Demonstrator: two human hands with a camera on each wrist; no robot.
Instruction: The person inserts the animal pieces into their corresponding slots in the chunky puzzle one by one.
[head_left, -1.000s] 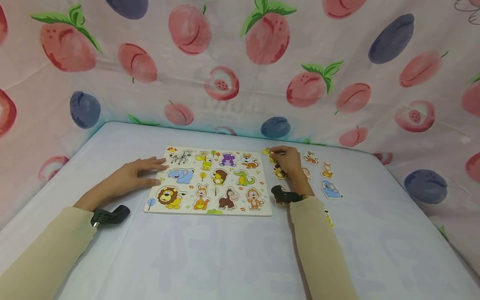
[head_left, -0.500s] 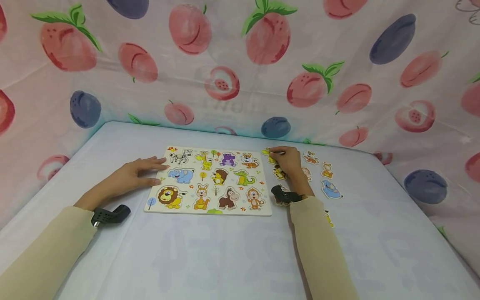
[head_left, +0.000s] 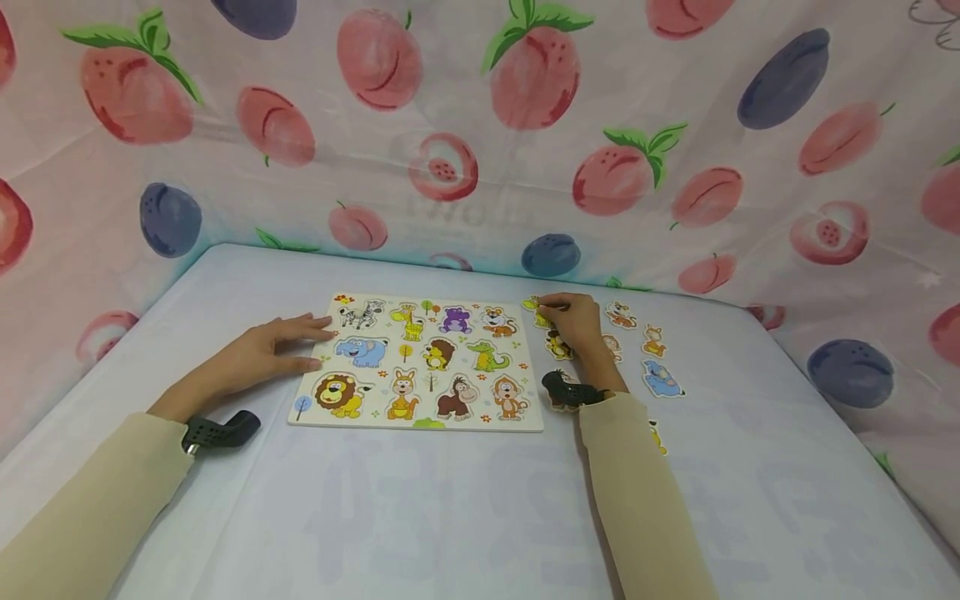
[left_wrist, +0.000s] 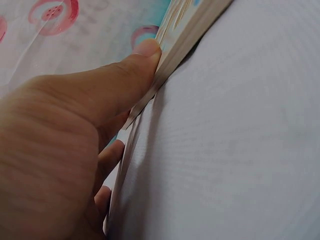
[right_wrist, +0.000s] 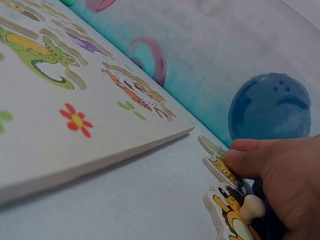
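Note:
My left hand (head_left: 262, 354) rests at the left edge of the animal puzzle board (head_left: 532, 419), fingers extended onto it. In the left wrist view its thumb (left_wrist: 145, 52) touches the board's side edge. Past the board's right back corner, my right hand (head_left: 576, 323) pinches a giraffe puzzle piece (head_left: 531, 305) between thumb and forefinger; its lower part is covered by the fingers. Just in front of it lies a hedgehog puzzle piece (right_wrist: 232, 215) with a pale round knob, partly under the hand. The board's recesses show printed animals, among them a crocodile (right_wrist: 37, 55) and a tiger (right_wrist: 135, 92).
More loose pieces lie right of the board: a tiger piece (head_left: 621, 315), a kangaroo piece (head_left: 654, 340) and an elephant piece (head_left: 663, 378). A yellow piece (head_left: 658, 437) is half hidden by the right sleeve (head_left: 637, 492). Fruit-patterned cloth (head_left: 510, 192) stands behind the white table (head_left: 420, 517).
My right hand has shifted very slightly left at the giraffe piece. The left hand and the board have stayed where they were.

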